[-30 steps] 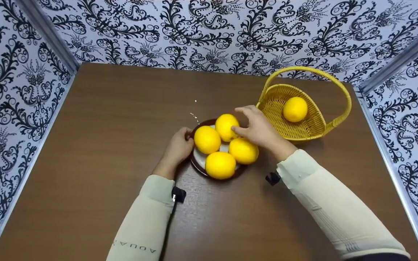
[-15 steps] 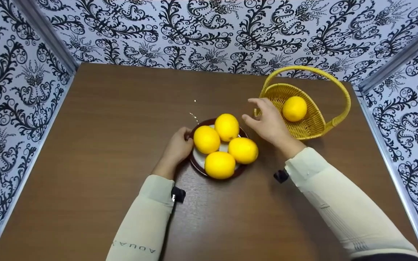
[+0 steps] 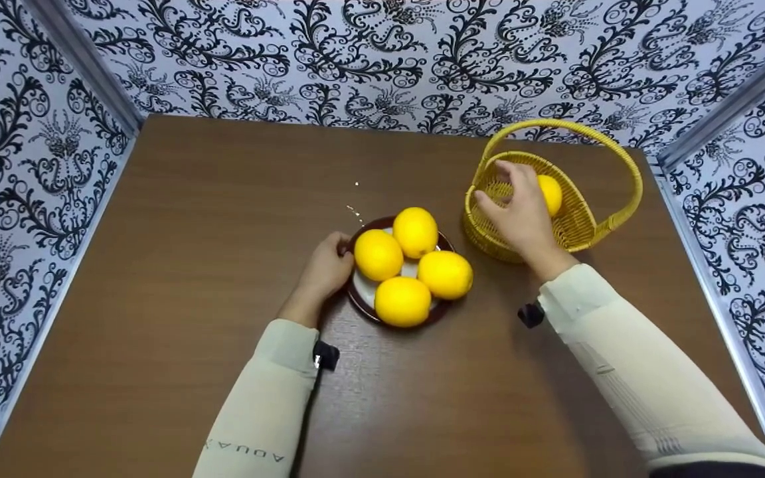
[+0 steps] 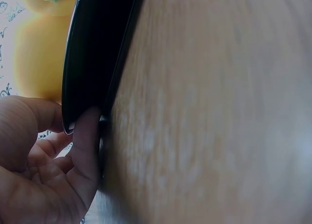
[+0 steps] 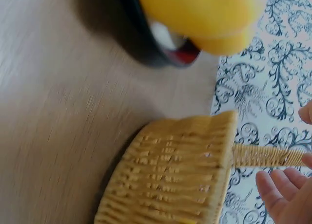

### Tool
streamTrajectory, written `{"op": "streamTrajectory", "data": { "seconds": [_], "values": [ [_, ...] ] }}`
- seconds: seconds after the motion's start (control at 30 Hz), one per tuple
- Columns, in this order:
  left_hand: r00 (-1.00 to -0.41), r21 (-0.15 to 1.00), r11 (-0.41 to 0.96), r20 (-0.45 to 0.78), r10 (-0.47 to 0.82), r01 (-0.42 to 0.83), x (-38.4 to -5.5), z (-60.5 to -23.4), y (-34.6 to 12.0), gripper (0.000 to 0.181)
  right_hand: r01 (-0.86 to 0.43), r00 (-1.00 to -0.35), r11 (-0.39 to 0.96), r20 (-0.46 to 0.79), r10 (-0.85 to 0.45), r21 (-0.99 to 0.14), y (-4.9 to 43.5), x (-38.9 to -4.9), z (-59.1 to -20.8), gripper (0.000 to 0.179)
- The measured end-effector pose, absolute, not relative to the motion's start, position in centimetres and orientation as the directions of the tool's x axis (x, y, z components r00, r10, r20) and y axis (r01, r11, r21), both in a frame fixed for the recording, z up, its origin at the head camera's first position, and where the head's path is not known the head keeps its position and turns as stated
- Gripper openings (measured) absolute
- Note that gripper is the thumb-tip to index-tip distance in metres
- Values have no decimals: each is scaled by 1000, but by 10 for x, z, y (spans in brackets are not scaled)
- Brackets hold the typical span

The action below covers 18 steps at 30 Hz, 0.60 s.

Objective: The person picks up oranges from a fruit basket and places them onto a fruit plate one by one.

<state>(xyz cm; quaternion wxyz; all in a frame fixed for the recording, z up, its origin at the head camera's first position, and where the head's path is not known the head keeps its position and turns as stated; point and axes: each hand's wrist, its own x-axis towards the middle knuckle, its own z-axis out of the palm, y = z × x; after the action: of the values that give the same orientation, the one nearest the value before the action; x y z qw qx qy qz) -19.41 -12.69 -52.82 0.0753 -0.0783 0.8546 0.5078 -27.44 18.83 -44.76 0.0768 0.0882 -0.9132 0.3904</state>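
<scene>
My left hand [image 3: 325, 267] grips the left rim of a dark brown plate [image 3: 360, 302] with a white middle. In the left wrist view, the thumb and fingers pinch the plate's dark edge [image 4: 100, 44]. Several round yellow fruits, like oranges, lie on the plate, including a front one [image 3: 404, 303] and a back one [image 3: 415, 232]. My right hand [image 3: 522, 211] hovers over a yellow wicker basket [image 3: 486, 240], its fingers spread and holding nothing. Partly hidden behind that hand, one more yellow fruit [image 3: 552, 194] sits in the basket.
The basket's tall arched handle [image 3: 565, 125] rises at the back right of the brown wooden table [image 3: 223, 199]. Patterned walls [image 3: 369, 60] enclose the table at the back and both sides. Small white specks [image 3: 354, 212] show behind the plate.
My right hand has moved from beside the plate's back fruit rightward and away, to over the basket. The left hand, the plate and its fruits have stayed in place.
</scene>
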Motion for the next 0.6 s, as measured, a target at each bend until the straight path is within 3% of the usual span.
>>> {"op": "streamTrajectory", "data": {
  "seconds": [0.6],
  "values": [
    [-980,854,484,-191,-52,-192,-195,-531,-127,29,-109,-978,803,206,18,-586,235,-295,-460,82]
  ]
}}
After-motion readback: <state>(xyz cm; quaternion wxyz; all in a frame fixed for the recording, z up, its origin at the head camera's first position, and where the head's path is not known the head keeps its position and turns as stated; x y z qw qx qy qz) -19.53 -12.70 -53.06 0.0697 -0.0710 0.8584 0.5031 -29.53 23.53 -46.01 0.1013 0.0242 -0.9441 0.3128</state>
